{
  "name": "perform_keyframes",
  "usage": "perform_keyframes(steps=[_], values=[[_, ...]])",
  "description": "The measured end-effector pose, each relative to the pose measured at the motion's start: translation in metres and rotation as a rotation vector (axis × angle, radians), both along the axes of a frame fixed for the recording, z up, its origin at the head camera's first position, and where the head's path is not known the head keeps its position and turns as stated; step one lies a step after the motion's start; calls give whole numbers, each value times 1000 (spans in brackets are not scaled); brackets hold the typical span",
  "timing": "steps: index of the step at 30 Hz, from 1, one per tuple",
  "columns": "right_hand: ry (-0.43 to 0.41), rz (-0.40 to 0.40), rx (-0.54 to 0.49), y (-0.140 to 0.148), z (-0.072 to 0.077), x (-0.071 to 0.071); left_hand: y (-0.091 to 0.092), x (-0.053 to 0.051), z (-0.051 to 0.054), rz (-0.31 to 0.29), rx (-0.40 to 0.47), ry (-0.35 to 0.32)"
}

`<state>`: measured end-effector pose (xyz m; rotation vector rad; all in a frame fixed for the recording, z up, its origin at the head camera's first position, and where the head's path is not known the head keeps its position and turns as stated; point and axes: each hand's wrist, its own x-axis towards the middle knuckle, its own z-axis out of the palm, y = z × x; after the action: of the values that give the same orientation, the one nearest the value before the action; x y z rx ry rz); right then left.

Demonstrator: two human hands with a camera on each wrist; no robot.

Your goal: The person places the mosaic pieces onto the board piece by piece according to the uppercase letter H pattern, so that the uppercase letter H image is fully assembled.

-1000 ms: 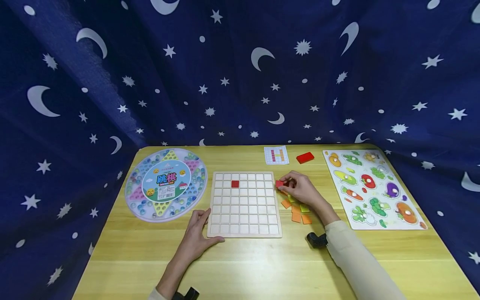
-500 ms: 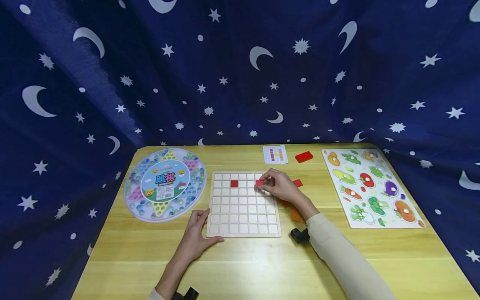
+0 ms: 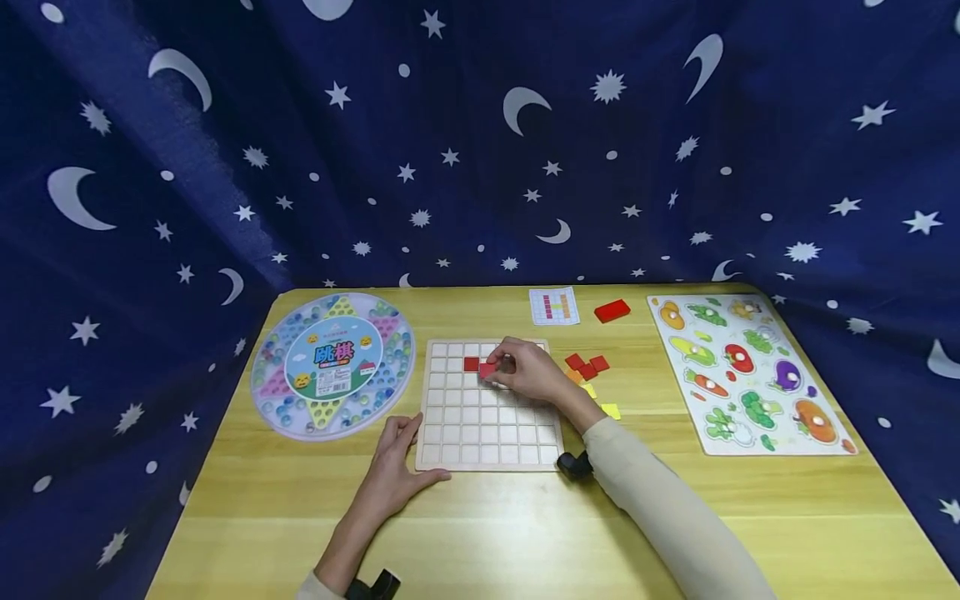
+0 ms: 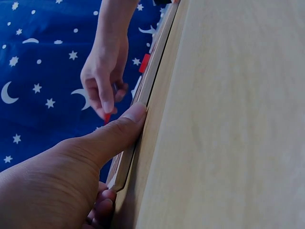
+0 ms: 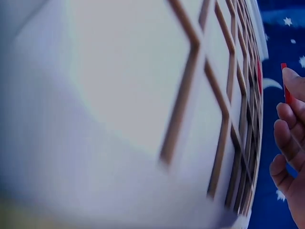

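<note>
Through my feed, the right hand pinches a flat red tile by its edge over the gridded board; I can't tell whether it touches. Just left of that hand, a matching red square fills a cell. If the pinch tilts, I'd expect the tile to catch on a raised divider. Nearer me, the left hand spreads thumb and fingers about the pale wooden corner; slackening could let the board skid on the smooth, grained worktop.
</note>
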<state>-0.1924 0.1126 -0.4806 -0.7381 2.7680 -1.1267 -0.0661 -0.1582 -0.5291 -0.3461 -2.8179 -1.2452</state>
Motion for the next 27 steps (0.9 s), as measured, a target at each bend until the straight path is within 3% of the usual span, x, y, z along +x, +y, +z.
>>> perform_keyframes(steps=[6,27], values=[[32,48,50,-13,-3,-2,1,0,0,1,14,-5],[67,70,120,-24,-16,-8,2,-2,2,10,9,-61]])
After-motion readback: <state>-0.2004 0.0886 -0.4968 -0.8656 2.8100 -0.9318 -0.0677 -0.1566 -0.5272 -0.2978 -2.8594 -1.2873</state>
